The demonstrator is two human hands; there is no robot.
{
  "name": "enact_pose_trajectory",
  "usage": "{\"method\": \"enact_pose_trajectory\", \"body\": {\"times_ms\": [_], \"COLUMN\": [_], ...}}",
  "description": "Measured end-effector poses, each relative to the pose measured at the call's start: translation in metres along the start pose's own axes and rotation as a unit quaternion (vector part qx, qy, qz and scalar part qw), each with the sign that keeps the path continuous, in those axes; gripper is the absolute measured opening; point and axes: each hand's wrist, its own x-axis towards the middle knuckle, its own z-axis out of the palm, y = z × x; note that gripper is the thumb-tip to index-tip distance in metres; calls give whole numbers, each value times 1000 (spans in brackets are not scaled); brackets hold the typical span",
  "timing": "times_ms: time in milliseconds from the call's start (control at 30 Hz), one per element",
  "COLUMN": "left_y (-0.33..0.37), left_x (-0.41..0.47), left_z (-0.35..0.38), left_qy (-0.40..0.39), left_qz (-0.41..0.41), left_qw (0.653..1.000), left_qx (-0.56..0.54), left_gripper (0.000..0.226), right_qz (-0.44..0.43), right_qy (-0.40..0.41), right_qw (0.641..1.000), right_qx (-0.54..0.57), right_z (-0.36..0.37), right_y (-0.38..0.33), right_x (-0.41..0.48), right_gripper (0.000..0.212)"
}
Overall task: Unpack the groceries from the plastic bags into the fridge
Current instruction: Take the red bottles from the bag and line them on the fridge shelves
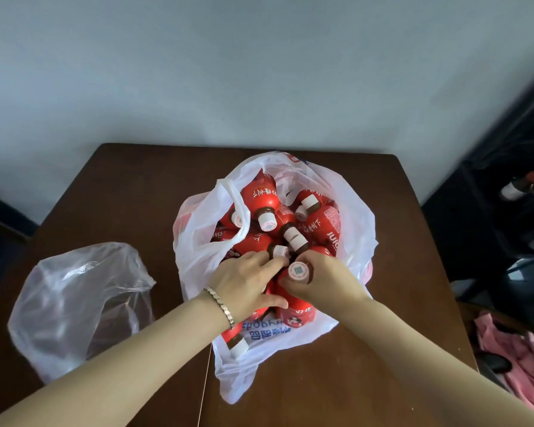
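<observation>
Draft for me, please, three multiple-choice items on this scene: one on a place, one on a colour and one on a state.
1. Where is the clear bag relative to the white bag?
A. inside it
B. left of it, on the table
C. right of it

2. What colour are the bottles?
A. red
B. green
C. blue

3. What is the right hand doing?
A. lying flat
B. holding the clear bag
C. gripping a bottle below its cap

Key: B, it lies apart on the left; A, red bodies show throughout; C, it curls round the neck.
</observation>
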Motion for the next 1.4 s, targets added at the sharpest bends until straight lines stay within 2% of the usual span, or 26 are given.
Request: {"method": "enact_pose_trajectory", "body": {"times_ms": [133,300,500,600,700,833,900,967,1033,1133,1233,1300,1400], "left_y": [-1,4,2,2,-1,-1,-1,-3,-7,-10,-12,-13,-15], "left_x": [6,10,21,24,22,19,20,22,22,21,21,20,19], "left_z": [8,13,17,16,18,21,21,20,19,18,17,16,14], "left_qy": [43,84,99,105,106,106,100,92,86,70,54,46,38], "left_qz": [30,59,108,125,155,155,149,148,150,148,142,140,136], "left_qw": [998,995,989,987,982,982,983,984,984,985,987,988,989], "left_qx": [18,10,-1,4,-19,-29,-34,-34,-38,-45,-49,-45,-33], "left_gripper": [60,78,54,47,43,41,42,42,40,38,37,38,46], "right_qz": [-21,2,20,28,36,51,82,151,185,192,147,84,27], "right_qy": [-27,-94,-166,-197,-235,-101,-119,-147,-121,-78,-33,26,115], "right_qw": [999,994,985,979,970,993,989,971,948,930,967,993,988], "right_qx": [-36,-64,-50,-41,-42,-30,-6,114,228,304,204,75,-94], "right_z": [-3,-9,-21,-25,-40,-43,-25,-4,10,16,5,-11,-44], "right_y": [0,-1,-1,1,-4,-11,-18,-25,-30,-30,-25,-23,-26], "right_x": [3,4,3,5,23,69,89,104,116,120,111,100,73], "right_gripper": [23,72,88,86,61,26,30,45,55,42,32,44,53]}}
